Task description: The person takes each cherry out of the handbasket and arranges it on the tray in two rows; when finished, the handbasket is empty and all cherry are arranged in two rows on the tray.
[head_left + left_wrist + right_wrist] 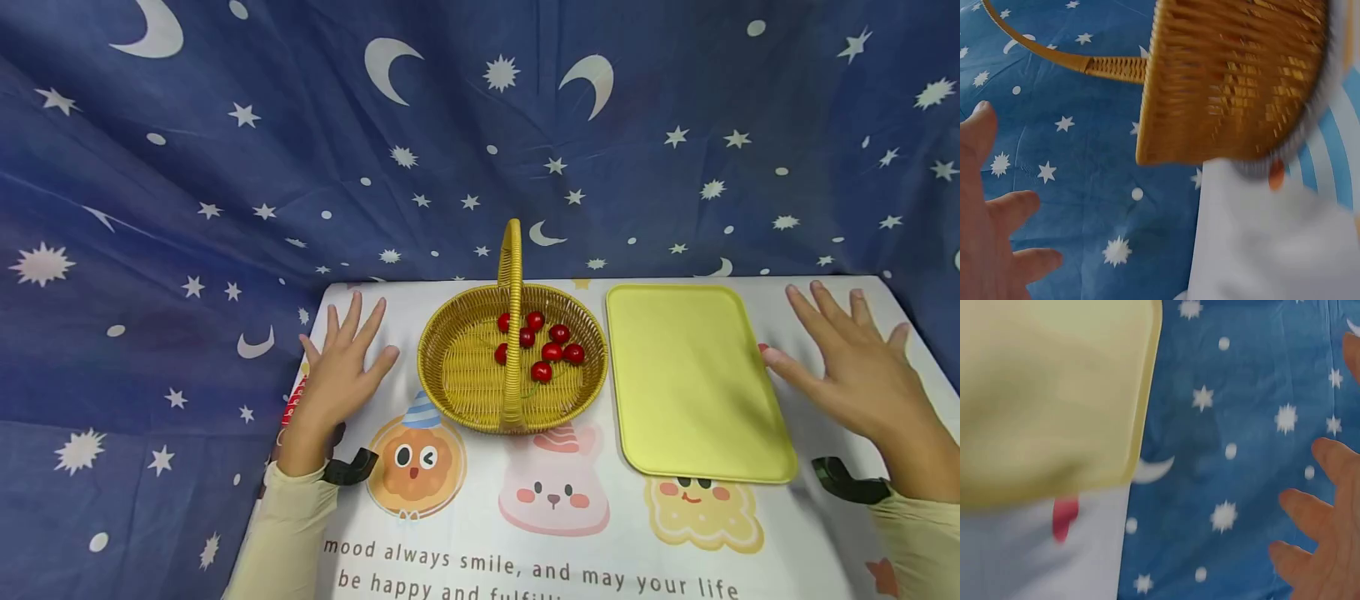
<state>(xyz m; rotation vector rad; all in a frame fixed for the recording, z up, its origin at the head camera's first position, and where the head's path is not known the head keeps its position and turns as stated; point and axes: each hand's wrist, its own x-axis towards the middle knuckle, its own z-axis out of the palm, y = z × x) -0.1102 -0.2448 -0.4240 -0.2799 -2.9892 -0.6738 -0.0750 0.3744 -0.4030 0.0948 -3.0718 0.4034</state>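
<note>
And here's the L hand, back up, fingers fanned wide, holding nothing, at 9 o'clock of the golden-yellow oval woven basket w/ tall arched handle. R hand is splayed & empty too, way out at 3 o'clock, past the flat yellow rect. tray w/ rounded corners; its thumb points in just beside the tray's edge, can't tell if touching. Hands well apart from each other! Basket's upright, approx. centre, on the white cartoon-print tabletop, tray close by at 3 o'clock. Inside: approx. 8 shiny round red cherries, bunched from mid-basket out toward 2 to 4 o'clock, handle hiding bits of a couple. Up at 12, dark-blue cloth w/ white moons & stars. L-wrist cam: basket wall's blurry, fingers clear of it.
</note>
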